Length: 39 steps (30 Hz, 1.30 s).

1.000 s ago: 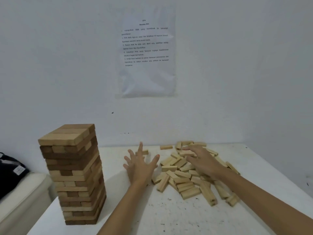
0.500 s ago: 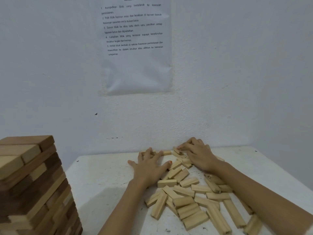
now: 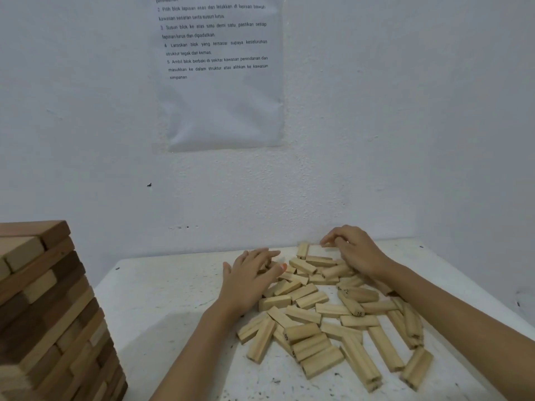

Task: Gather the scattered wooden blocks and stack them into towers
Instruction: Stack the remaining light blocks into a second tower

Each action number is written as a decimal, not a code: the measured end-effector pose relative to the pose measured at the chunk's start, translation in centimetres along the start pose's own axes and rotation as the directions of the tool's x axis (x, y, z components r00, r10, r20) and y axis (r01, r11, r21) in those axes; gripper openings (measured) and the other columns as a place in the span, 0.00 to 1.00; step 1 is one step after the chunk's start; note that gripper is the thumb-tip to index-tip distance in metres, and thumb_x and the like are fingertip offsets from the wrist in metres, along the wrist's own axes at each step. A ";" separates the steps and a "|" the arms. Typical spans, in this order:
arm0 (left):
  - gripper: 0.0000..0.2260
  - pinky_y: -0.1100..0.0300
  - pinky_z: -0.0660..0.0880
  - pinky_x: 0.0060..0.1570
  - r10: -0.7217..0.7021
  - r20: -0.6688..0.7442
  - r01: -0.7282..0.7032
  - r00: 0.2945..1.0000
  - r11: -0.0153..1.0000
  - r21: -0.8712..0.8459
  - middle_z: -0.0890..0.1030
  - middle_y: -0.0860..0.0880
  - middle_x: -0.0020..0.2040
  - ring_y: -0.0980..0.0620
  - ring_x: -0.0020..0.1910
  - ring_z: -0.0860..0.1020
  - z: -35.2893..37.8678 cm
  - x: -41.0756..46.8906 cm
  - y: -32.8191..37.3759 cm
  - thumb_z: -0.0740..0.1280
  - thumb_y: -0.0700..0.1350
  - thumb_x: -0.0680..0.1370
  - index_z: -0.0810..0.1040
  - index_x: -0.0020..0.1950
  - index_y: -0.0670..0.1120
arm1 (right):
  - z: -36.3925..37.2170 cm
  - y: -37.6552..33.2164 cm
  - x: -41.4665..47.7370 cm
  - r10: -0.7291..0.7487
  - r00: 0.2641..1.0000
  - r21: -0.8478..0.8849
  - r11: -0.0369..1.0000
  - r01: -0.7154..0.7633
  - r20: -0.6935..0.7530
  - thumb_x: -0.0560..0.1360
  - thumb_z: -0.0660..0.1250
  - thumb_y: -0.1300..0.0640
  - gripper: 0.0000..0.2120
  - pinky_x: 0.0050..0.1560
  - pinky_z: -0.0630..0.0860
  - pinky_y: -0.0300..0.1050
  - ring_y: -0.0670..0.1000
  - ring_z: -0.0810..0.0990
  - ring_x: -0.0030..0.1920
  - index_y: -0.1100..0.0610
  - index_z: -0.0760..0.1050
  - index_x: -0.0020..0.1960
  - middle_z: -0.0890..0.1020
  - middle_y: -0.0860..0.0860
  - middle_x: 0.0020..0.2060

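Observation:
Several pale wooden blocks [image 3: 324, 319] lie scattered in a loose heap on the white table [image 3: 173, 314], toward its right half. My left hand [image 3: 249, 276] lies flat with straight fingers against the heap's left edge, touching the nearest blocks. My right hand [image 3: 353, 250] reaches to the far side of the heap near the wall, its fingers bent over the blocks at the back; whether it holds one is hidden. A tall finished tower of light and dark blocks [image 3: 49, 314] stands at the left edge of the view.
The table sits in a corner, with a white wall right behind the heap and another to the right. A printed instruction sheet [image 3: 220, 73] hangs on the back wall. Bare tabletop lies between the tower and the heap.
Both hands have reached further back over the heap toward the wall, and the blocks at the back sit closer together. The view has come nearer and turned right, cropping the tower.

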<state>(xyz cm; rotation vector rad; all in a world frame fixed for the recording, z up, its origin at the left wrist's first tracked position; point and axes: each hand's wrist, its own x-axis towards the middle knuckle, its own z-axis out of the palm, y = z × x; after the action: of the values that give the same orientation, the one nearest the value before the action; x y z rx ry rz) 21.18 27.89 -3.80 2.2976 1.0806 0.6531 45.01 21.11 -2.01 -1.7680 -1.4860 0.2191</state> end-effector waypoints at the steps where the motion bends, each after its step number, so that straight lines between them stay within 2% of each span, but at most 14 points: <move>1: 0.18 0.39 0.40 0.72 0.002 0.027 -0.002 1.000 1.000 0.023 0.61 0.60 0.75 0.52 0.76 0.53 0.0 0.0 0.0 0.57 0.62 0.79 0.66 0.69 0.65 | -0.1 0.6 0.3 0.019 1.000 -0.051 0.999 -0.018 0.002 0.79 0.54 0.65 0.18 0.60 0.71 0.51 0.48 0.77 0.51 0.48 0.79 0.45 0.81 0.48 0.50; 5: 0.21 0.38 0.38 0.72 0.021 0.110 -0.032 0.994 0.995 0.099 0.55 0.61 0.77 0.51 0.78 0.45 0.0 0.0 0.3 0.54 0.63 0.79 0.62 0.72 0.65 | 0.4 1.8 0.6 -0.024 0.997 -0.109 0.993 0.032 0.079 0.78 0.56 0.67 0.17 0.64 0.69 0.46 0.50 0.75 0.57 0.53 0.81 0.52 0.76 0.44 0.49; 8: 0.22 0.36 0.37 0.71 0.020 0.129 -0.037 0.991 0.991 0.125 0.54 0.62 0.77 0.51 0.78 0.43 -0.1 0.1 0.4 0.53 0.64 0.79 0.62 0.72 0.65 | 0.9 1.3 0.2 -0.093 0.993 -0.088 0.991 0.099 0.079 0.77 0.56 0.70 0.19 0.56 0.68 0.39 0.49 0.73 0.54 0.52 0.80 0.50 0.76 0.47 0.48; 11: 0.21 0.37 0.37 0.72 0.026 0.140 -0.043 0.990 0.991 0.123 0.54 0.62 0.77 0.51 0.78 0.43 0.0 0.1 0.4 0.53 0.63 0.79 0.63 0.72 0.65 | 0.8 0.4 0.3 -0.106 0.991 0.051 0.994 0.102 0.086 0.77 0.56 0.68 0.18 0.50 0.68 0.41 0.49 0.74 0.51 0.51 0.80 0.49 0.78 0.50 0.47; 13: 0.21 0.38 0.38 0.72 0.033 0.152 -0.055 0.988 0.989 0.140 0.54 0.61 0.77 0.50 0.78 0.43 0.1 0.2 0.5 0.53 0.63 0.79 0.63 0.72 0.64 | 0.8 -0.2 0.8 -0.118 0.988 0.078 0.991 0.111 0.103 0.79 0.56 0.65 0.17 0.54 0.69 0.43 0.50 0.74 0.52 0.48 0.79 0.52 0.77 0.53 0.49; 16: 0.20 0.39 0.39 0.72 0.045 0.160 -0.073 0.986 0.982 0.174 0.54 0.61 0.77 0.50 0.78 0.44 0.2 0.2 0.5 0.53 0.63 0.79 0.64 0.71 0.65 | 1.5 -0.2 1.5 -0.099 0.952 -0.147 0.978 0.147 0.291 0.83 0.53 0.56 0.17 0.63 0.62 0.49 0.48 0.68 0.58 0.43 0.75 0.63 0.73 0.48 0.56; 18: 0.19 0.39 0.40 0.72 0.044 0.159 -0.072 0.986 0.982 0.174 0.55 0.61 0.77 0.50 0.78 0.44 0.2 0.2 0.5 0.54 0.62 0.79 0.65 0.70 0.65 | 1.8 -0.1 1.5 -0.045 0.924 -0.298 0.939 0.169 0.380 0.83 0.51 0.50 0.17 0.64 0.57 0.51 0.47 0.64 0.61 0.39 0.71 0.67 0.70 0.44 0.60; 20: 0.19 0.39 0.40 0.73 0.043 0.156 -0.070 0.987 0.983 0.171 0.56 0.61 0.76 0.50 0.78 0.45 0.2 0.2 0.6 0.55 0.62 0.79 0.66 0.70 0.65 | 1.6 -0.2 1.2 -0.039 0.928 -0.307 0.938 0.162 0.370 0.83 0.50 0.48 0.16 0.63 0.56 0.52 0.47 0.63 0.61 0.38 0.71 0.65 0.70 0.43 0.60; 24: 0.18 0.39 0.44 0.73 0.048 0.147 -0.076 0.988 0.979 0.188 0.62 0.61 0.74 0.50 0.77 0.50 0.2 0.0 0.8 0.55 0.63 0.79 0.67 0.68 0.66 | 0.6 0.4 0.3 -0.010 0.944 -0.217 0.972 0.086 0.329 0.83 0.51 0.46 0.15 0.64 0.55 0.52 0.47 0.65 0.61 0.38 0.75 0.59 0.72 0.43 0.58; 30: 0.17 0.40 0.47 0.72 0.055 0.135 -0.080 0.989 0.980 0.184 0.64 0.62 0.71 0.50 0.75 0.53 1.1 -0.6 1.7 0.56 0.63 0.78 0.69 0.67 0.67 | -0.4 1.1 -2.1 -0.059 0.935 -0.205 0.969 0.137 0.349 0.83 0.50 0.46 0.16 0.67 0.57 0.51 0.43 0.67 0.62 0.39 0.73 0.63 0.72 0.41 0.59; 34: 0.21 0.40 0.48 0.72 0.051 0.150 -0.078 0.987 0.979 0.187 0.63 0.62 0.72 0.50 0.76 0.52 1.5 -1.7 2.6 0.53 0.66 0.76 0.68 0.68 0.66 | -2.1 1.0 -3.4 -0.020 0.912 -0.176 0.979 0.101 0.410 0.84 0.48 0.45 0.17 0.70 0.56 0.50 0.38 0.68 0.64 0.38 0.73 0.62 0.73 0.36 0.62; 37: 0.25 0.40 0.48 0.72 0.045 0.154 -0.074 0.987 0.979 0.188 0.63 0.62 0.72 0.49 0.76 0.51 1.7 -2.8 3.5 0.50 0.67 0.73 0.67 0.68 0.66 | -3.5 1.0 -4.3 0.011 0.901 -0.244 0.964 0.105 0.434 0.83 0.47 0.43 0.18 0.70 0.56 0.52 0.39 0.68 0.66 0.39 0.72 0.64 0.73 0.36 0.64; 39: 0.20 0.41 0.48 0.72 0.054 0.144 -0.082 0.988 0.977 0.197 0.62 0.62 0.72 0.49 0.76 0.52 1.9 -3.3 3.9 0.53 0.64 0.77 0.67 0.69 0.66 | -4.1 1.2 -5.4 0.011 0.903 -0.306 0.942 0.135 0.430 0.83 0.47 0.42 0.18 0.69 0.55 0.52 0.40 0.66 0.67 0.39 0.69 0.67 0.70 0.37 0.67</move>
<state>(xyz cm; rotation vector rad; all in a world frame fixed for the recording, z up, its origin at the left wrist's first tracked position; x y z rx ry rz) 22.65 22.65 -3.44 2.5222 1.0487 0.4181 46.69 14.48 -1.95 -2.0206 -1.9866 0.3605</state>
